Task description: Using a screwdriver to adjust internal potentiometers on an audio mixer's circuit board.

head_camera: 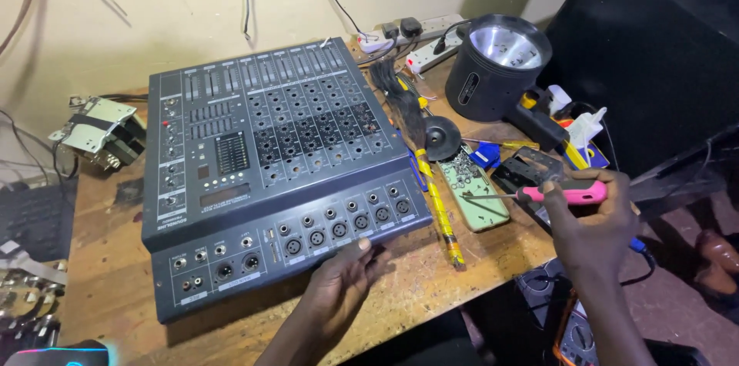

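Pink-handled screwdriver [558, 195] clamped in right hand [593, 223], right of grey audio mixer [269, 173], long axis level, tip pointing left toward mixer, left hand [339, 285] fingers loosely apart touching mixer's near edge, black lamp [496, 66] beyond its far-right corner.

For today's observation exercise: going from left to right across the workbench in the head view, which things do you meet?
Metal bracket part → grey audio mixer with the left hand on its front edge → yellow striped stick → pale green tray of small metal rings → pink-handled screwdriver in the right hand.
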